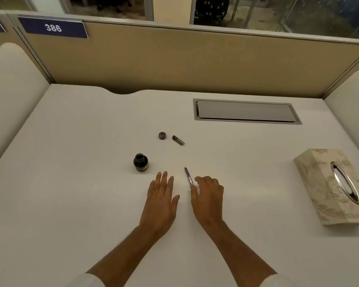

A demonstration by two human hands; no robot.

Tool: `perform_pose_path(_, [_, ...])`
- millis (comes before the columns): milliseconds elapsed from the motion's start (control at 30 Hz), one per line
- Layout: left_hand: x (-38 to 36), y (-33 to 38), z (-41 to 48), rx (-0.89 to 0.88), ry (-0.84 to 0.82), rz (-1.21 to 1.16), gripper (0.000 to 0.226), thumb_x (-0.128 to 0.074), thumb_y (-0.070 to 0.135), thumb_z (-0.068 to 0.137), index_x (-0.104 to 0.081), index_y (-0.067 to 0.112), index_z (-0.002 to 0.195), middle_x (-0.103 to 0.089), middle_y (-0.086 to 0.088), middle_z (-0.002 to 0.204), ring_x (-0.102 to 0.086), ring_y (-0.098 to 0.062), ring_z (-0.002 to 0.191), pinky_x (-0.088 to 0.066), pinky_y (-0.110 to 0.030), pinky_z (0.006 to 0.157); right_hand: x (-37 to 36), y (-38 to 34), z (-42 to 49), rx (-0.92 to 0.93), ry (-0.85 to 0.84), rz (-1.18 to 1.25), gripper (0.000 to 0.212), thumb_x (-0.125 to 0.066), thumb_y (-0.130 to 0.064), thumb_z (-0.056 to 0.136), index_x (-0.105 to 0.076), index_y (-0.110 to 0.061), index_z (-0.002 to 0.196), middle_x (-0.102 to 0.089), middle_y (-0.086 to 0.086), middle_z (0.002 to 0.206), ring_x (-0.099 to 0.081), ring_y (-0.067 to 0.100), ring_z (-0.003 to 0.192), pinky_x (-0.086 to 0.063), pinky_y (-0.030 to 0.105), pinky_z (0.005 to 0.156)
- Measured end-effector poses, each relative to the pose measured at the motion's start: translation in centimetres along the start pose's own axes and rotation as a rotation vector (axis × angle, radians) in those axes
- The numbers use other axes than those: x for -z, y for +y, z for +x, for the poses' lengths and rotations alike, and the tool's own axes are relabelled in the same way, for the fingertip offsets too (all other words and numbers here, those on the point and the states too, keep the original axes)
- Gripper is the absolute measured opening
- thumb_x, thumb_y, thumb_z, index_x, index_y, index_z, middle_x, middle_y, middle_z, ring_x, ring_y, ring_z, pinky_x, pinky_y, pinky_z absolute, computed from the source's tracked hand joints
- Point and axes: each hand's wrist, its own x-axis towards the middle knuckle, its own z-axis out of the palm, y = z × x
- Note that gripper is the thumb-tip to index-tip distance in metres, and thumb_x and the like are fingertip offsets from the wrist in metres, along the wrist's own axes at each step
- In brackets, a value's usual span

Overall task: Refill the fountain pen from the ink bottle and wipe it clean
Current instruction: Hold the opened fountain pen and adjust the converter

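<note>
Left grip (162,193) flat, fingers apart; right grip (207,193) curled at pen (188,176), hold unclear; sign (53,27) reads 386.

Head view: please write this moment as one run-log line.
ink bottle open | bottle cap and pen cap off, on desk | left hand open, empty | right hand at rear of fountain pen, grip unclear

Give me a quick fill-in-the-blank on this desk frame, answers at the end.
1. The ink bottle stands ___, its lid lying farther back on the desk.
2. The tissue box sits on the person's ___ side.
3. The blue sign reads ___.
4. The right hand rests beside the ___.
Answers: open; right; 386; pen.
</note>
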Motion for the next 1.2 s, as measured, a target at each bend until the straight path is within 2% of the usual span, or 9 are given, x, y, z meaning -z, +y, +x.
perform_pose_path(67, [0.1, -0.1, 0.1, -0.011, 0.02, 0.019, 0.063, -0.024, 0.044, 0.104, -0.029, 0.011, 0.158, -0.022, -0.011, 0.169, -0.007, -0.023, 0.157, 0.002, -0.033, 0.125, 0.0, -0.1, 0.1, -0.025, -0.01, -0.001, 0.018, -0.077, -0.018, 0.083, -0.072, -0.014, 0.1, -0.071, 0.003, 0.09, -0.064, 0.026, 0.083, -0.052, 0.04, 0.072])
perform_pose_path(233, [-0.8, -0.3, -0.1, -0.028, -0.023, 0.061, 0.063, -0.025, 0.043, 0.104, -0.031, 0.011, 0.157, -0.027, -0.013, 0.167, -0.009, -0.025, 0.155, 0.002, -0.035, 0.124, -0.4, -0.1, -0.2, -0.075, -0.048, 0.022, 0.014, -0.077, -0.017, 0.083, -0.072, -0.012, 0.096, -0.07, 0.003, 0.084, -0.063, 0.027, 0.078, -0.053, 0.041, 0.068])
perform_pose_path(333, [-1.3, -0.7, -0.2, -0.014, -0.05, 0.081, 0.065, -0.02, 0.047, 0.104, -0.024, 0.013, 0.16, -0.019, -0.011, 0.169, -0.003, -0.024, 0.156, 0.007, -0.034, 0.123, -0.8, 0.1, -0.2, -0.099, -0.048, 0.043, 0.012, -0.075, -0.014, 0.084, -0.072, -0.012, 0.096, -0.07, 0.004, 0.083, -0.062, 0.027, 0.077, -0.053, 0.042, 0.067])
perform_pose_path(467, [-1.6, -0.9, -0.5, -0.013, -0.072, 0.061, 0.07, -0.009, 0.054, 0.102, -0.007, 0.02, 0.163, 0.003, -0.005, 0.171, 0.011, -0.021, 0.157, 0.01, -0.035, 0.124, -1.2, 0.2, -0.4, -0.121, -0.061, 0.053, 0.009, -0.073, -0.016, 0.086, -0.071, -0.012, 0.094, -0.07, 0.004, 0.084, -0.061, 0.026, 0.077, -0.054, 0.043, 0.067])
perform_pose_path(600, [-2.4, -1.3, -1.1, 0.0, -0.052, 0.069, 0.068, -0.017, 0.055, 0.105, -0.013, 0.019, 0.163, -0.006, -0.007, 0.171, 0.002, -0.022, 0.158, 0.009, -0.033, 0.124, -1.5, 0.3, -0.5, -0.124, -0.058, 0.049, 0.005, -0.072, -0.016, 0.086, -0.07, -0.013, 0.089, -0.067, 0.003, 0.081, -0.059, 0.025, 0.074, -0.053, 0.042, 0.064])
perform_pose_path(833, [-3.6, -1.4, -1.5, 0.006, -0.047, 0.098, 0.069, -0.017, 0.056, 0.106, -0.015, 0.017, 0.163, -0.008, -0.009, 0.172, -0.001, -0.024, 0.159, 0.001, -0.04, 0.126, -1.8, 0.5, -0.6, -0.146, -0.055, 0.109, 0.002, -0.068, -0.015, 0.088, -0.068, -0.013, 0.089, -0.064, 0.002, 0.081, -0.056, 0.021, 0.076, -0.055, 0.041, 0.064])
perform_pose_path(1067, [-3.6, -1.4, -1.6, 0.0, -0.019, 0.109, 0.067, -0.026, 0.052, 0.107, -0.018, 0.016, 0.162, -0.013, -0.009, 0.171, -0.004, -0.023, 0.159, -0.013, -0.046, 0.127, -1.4, 0.8, -1.6, -0.122, -0.043, 0.218, 0.003, -0.066, -0.014, 0.09, -0.066, -0.016, 0.092, -0.062, -0.003, 0.085, -0.054, 0.017, 0.08, -0.054, 0.033, 0.064])
perform_pose_path(1200, [-3.6, -1.5, -1.5, -0.004, -0.029, 0.111, 0.066, -0.024, 0.053, 0.107, -0.016, 0.019, 0.163, -0.01, -0.008, 0.172, -0.001, -0.022, 0.159, -0.01, -0.045, 0.128, -0.3, 0.4, -2.5, -0.155, -0.077, 0.362, 0.008, -0.067, -0.016, 0.092, -0.068, -0.017, 0.1, -0.061, -0.008, 0.09, -0.058, 0.01, 0.081, -0.049, 0.014, 0.068])
